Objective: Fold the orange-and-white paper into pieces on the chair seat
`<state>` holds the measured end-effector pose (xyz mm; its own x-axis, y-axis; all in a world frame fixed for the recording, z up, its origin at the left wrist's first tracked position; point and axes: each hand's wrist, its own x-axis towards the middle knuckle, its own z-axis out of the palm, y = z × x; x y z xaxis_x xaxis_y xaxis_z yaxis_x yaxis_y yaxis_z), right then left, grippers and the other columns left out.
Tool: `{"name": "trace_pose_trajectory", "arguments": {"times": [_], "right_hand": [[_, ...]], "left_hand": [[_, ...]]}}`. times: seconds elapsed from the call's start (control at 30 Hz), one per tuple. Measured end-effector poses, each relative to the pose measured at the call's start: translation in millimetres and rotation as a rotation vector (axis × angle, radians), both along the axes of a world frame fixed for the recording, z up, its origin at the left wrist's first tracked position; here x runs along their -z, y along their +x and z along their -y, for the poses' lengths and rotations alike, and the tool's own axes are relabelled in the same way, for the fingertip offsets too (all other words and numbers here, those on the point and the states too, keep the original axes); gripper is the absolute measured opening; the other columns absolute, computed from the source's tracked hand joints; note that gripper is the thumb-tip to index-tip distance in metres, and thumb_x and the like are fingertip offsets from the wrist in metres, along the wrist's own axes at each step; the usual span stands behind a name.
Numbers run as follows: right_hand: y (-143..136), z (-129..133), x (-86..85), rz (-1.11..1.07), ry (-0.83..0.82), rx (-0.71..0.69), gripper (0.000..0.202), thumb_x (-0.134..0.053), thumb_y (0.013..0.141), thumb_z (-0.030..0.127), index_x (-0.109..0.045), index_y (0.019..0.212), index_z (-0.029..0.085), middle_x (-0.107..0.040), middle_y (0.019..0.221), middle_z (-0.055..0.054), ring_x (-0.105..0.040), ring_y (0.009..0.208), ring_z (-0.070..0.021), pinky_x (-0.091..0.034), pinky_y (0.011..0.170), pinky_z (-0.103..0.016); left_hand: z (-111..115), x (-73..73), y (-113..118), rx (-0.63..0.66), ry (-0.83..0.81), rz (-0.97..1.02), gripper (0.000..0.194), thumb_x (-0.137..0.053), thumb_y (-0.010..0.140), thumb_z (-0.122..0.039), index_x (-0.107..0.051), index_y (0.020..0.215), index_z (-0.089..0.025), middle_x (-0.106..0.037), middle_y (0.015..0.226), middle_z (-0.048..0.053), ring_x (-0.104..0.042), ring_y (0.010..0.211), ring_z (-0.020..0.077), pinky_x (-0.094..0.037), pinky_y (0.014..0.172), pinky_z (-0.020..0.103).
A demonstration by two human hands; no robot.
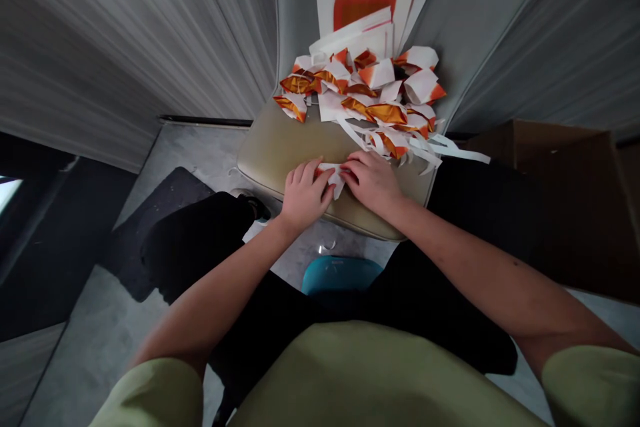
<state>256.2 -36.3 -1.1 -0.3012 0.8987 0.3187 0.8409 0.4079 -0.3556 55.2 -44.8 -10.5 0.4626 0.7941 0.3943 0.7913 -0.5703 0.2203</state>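
Note:
Both hands meet over the front edge of a beige chair seat (280, 147). Between them is a small folded white paper piece (337, 180) with a little red at its left end. My left hand (306, 192) pinches its left side with thumb and fingers. My right hand (373, 180) has its fingers closed on the right side. Just beyond the hands lies a pile of folded white paper pieces (379, 73) with orange, shiny insides. Loose white paper strips (460, 150) stick out at the pile's right.
Flat white sheets, one with an orange-red square (363, 7), lean on the chair back. An open cardboard box (565, 147) stands at the right. Below the seat is a teal object (340, 273). A dark mat (165, 213) lies on the floor at left.

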Motion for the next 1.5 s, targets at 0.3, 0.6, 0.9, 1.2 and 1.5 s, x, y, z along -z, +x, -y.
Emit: {"name": "trace_pose_trajectory", "arguments": {"times": [0.3, 0.6, 0.9, 1.2, 1.5], "right_hand": [[3.8, -2.1, -4.4, 0.010, -0.078, -0.039, 0.023, -0.058, 0.099, 0.026, -0.076, 0.108, 0.016, -0.073, 0.113, -0.011, -0.062, 0.102, -0.0285, -0.046, 0.090, -0.042], [4.0, -2.9, -4.9, 0.000, -0.099, -0.037, 0.022, -0.059, 0.098, 0.025, -0.076, 0.109, 0.015, -0.073, 0.114, -0.011, -0.062, 0.104, -0.0286, -0.047, 0.092, -0.042], [4.1, -0.1, -2.9, 0.079, -0.037, -0.096, 0.025, -0.054, 0.100, 0.022, -0.074, 0.113, 0.016, -0.073, 0.118, -0.011, -0.061, 0.108, -0.0284, -0.045, 0.093, -0.042], [-1.9, 3.3, -4.8, 0.188, -0.060, -0.110, 0.029, -0.049, 0.102, 0.022, -0.074, 0.116, 0.014, -0.074, 0.120, -0.012, -0.060, 0.113, -0.0299, -0.044, 0.093, -0.044], [6.5, 19.0, -0.7, 0.139, -0.125, -0.107, 0.044, -0.042, 0.106, 0.031, -0.063, 0.141, 0.014, -0.062, 0.148, -0.013, -0.049, 0.142, -0.0353, -0.037, 0.116, -0.058]], "left_hand": [[-2.0, -5.8, -6.9, 0.202, -0.013, -0.023, 0.041, -0.060, 0.097, -0.055, -0.073, 0.119, -0.023, -0.071, 0.126, 0.011, -0.065, 0.113, 0.0278, -0.048, 0.091, 0.041], [3.5, -1.5, -5.4, 0.246, 0.109, -0.083, 0.028, -0.055, 0.102, -0.036, -0.075, 0.114, -0.020, -0.077, 0.114, 0.011, -0.069, 0.119, 0.0300, -0.054, 0.093, 0.041], [12.1, 3.4, -2.9, 0.300, 0.169, -0.102, 0.030, -0.057, 0.101, -0.037, -0.075, 0.114, -0.017, -0.077, 0.116, 0.011, -0.069, 0.115, 0.0305, -0.057, 0.091, 0.042], [-10.3, -11.9, 3.1, 0.151, -0.035, -0.016, 0.038, -0.047, 0.105, -0.040, -0.077, 0.116, -0.019, -0.076, 0.121, 0.011, -0.069, 0.109, 0.0276, -0.053, 0.090, 0.043], [-24.2, -5.2, -13.2, 0.178, -0.224, -0.002, 0.037, -0.048, 0.104, -0.034, -0.071, 0.130, -0.021, -0.069, 0.138, 0.007, -0.059, 0.135, 0.0280, -0.044, 0.113, 0.049]]}}
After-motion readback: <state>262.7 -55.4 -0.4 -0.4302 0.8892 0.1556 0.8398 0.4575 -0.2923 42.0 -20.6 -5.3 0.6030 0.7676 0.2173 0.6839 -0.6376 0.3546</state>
